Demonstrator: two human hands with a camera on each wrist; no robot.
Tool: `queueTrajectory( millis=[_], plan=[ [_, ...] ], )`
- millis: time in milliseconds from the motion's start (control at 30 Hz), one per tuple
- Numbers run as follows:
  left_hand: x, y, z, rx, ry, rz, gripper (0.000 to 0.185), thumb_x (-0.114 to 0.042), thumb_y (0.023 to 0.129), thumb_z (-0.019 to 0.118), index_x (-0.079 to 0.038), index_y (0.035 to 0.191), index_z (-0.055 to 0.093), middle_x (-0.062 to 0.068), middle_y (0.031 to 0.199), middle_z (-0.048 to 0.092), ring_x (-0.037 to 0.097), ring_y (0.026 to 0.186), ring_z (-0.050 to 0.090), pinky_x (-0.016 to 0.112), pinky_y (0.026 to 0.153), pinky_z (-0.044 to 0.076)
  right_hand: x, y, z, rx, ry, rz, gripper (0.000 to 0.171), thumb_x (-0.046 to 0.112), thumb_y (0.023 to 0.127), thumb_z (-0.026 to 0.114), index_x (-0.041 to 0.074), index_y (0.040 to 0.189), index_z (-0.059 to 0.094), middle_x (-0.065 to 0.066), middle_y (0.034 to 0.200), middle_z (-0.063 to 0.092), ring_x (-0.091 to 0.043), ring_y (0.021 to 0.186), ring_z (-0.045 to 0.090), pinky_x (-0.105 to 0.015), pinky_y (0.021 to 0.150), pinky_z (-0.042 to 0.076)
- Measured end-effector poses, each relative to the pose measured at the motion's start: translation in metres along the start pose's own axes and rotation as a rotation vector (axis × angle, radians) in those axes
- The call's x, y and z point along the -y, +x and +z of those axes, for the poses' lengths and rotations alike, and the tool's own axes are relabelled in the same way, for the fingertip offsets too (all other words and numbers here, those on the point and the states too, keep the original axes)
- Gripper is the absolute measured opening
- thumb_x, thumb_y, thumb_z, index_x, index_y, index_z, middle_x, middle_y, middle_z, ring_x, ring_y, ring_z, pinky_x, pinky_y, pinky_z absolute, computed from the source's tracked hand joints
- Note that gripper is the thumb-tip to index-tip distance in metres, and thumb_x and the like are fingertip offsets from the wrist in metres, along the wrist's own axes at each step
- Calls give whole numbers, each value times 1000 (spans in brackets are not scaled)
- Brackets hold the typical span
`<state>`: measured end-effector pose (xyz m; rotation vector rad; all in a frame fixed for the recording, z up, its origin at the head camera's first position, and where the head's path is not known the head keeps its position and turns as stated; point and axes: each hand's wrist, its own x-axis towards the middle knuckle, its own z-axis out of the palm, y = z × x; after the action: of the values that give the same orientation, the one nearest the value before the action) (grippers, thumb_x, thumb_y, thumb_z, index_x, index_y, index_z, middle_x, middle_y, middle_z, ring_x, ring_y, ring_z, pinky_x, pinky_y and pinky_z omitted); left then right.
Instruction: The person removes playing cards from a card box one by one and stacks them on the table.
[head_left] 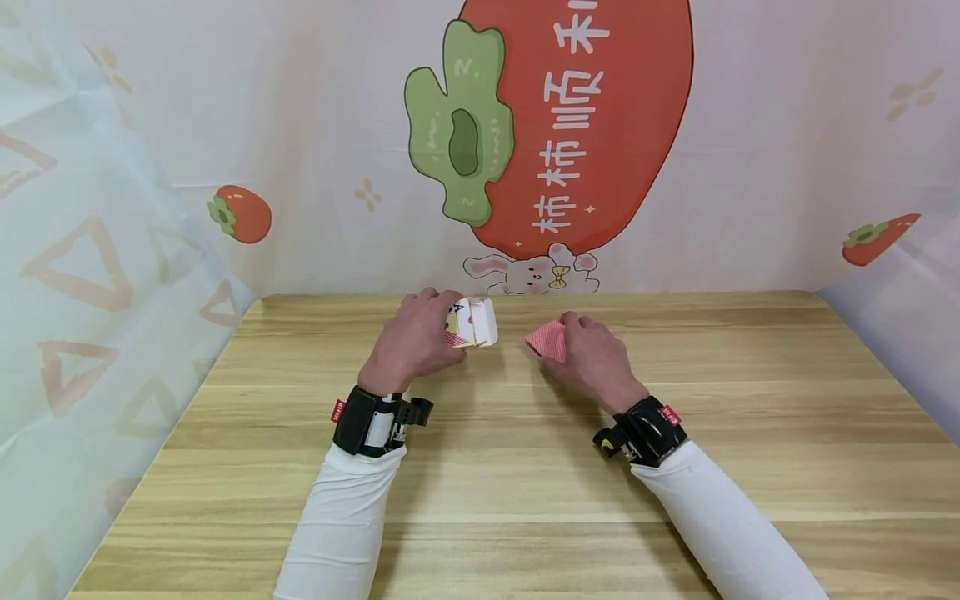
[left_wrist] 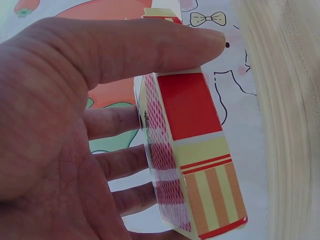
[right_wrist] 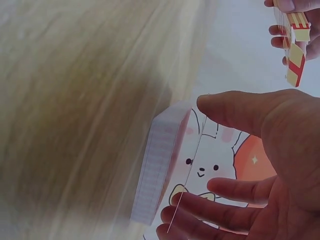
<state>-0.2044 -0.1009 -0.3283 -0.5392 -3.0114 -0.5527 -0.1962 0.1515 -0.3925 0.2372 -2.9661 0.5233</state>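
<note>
My left hand (head_left: 416,342) holds a small playing-card box (head_left: 463,323) between the thumb and fingers, raised above the table. Its flap stands open, with the white inner side showing. In the left wrist view, the box (left_wrist: 195,160) has red, cream and striped panels on its narrow side and a pink-checked face. Toward the back of the table, my right hand (head_left: 596,360) is at a red-checked playing card (head_left: 546,340). The right wrist view shows that card as a thin edge between thumb and fingertips. Close below it, a stack of cards (right_wrist: 159,167) lies on the table.
The wooden table (head_left: 510,500) has its back edge just behind both hands. A printed cloth (head_left: 337,208) with persimmons and a rabbit hangs behind it, and more cloth (head_left: 97,275) borders the left side. Each wrist wears a black camera strap (head_left: 652,429).
</note>
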Motion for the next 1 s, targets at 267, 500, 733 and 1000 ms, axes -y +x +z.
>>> queueTrajectory(
  millis=[267,500,733,1000],
  plan=[
    [-1,0,0,12,-6,-6,77,-17,74,83,-8,144,53,14,122,58,32,107,50,46,81,51,-1,0,3,-6,1,2,69,34,85,80,-6,134,51,-24,116,62,-37,99,61,-52,80,56],
    [0,1,0,11,-2,-4,77,-17,74,83,-8,144,52,14,123,58,32,107,50,46,81,51,0,-1,5,-21,-11,-11,69,34,84,81,-6,132,52,-25,116,63,-37,99,61,-52,80,56],
    [0,2,0,6,6,12,77,-17,74,82,-7,144,53,14,122,58,32,107,51,45,83,50,-1,0,5,-15,-11,-6,69,36,85,80,-5,133,52,-25,117,62,-37,100,61,-52,80,56],
    [0,1,0,16,1,5,77,-17,74,82,-7,144,53,14,122,58,33,107,50,45,82,50,-1,1,5,-3,-4,2,69,36,85,81,-5,132,53,-25,117,63,-37,100,61,-52,80,56]
  ],
)
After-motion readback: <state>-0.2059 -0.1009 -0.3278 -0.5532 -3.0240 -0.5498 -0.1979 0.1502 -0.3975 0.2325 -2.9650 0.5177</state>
